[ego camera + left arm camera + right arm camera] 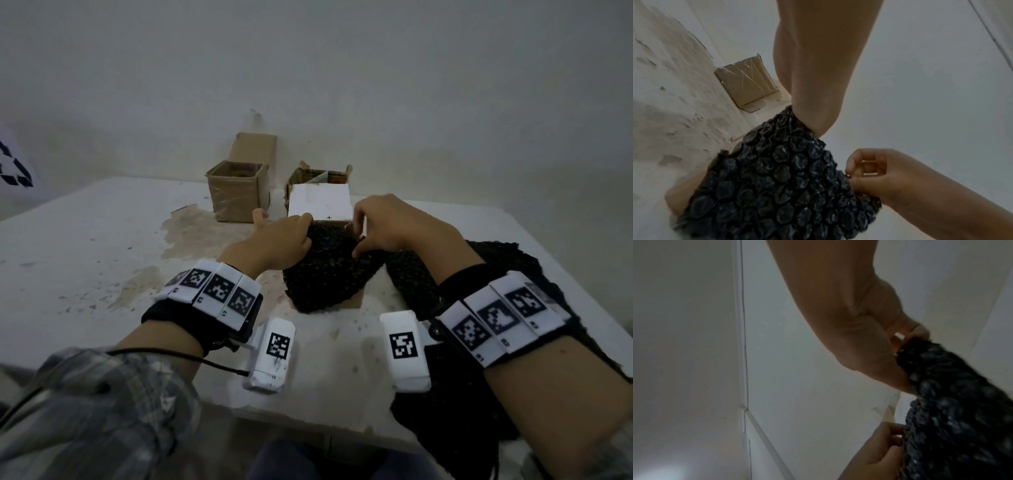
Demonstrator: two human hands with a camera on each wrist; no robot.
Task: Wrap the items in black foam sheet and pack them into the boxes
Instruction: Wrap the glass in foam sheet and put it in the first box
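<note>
Left hand [281, 240] pressed flat, right hand [380, 226] pinching black foam sheet [325, 270] edge, apparently to tension wrap over 1 item.

Black foam sheet [325, 270]: bubbled texture, draped over a boxy item on the desk [102, 240], a brown corner of the item showing at its near lower edge. Sheet's remainder trails to the right of the item, off the desk edge. Behind the item: white-fronted box [320, 202]. Left of that box: open cardboard box [238, 192], upright, flap raised.
</note>
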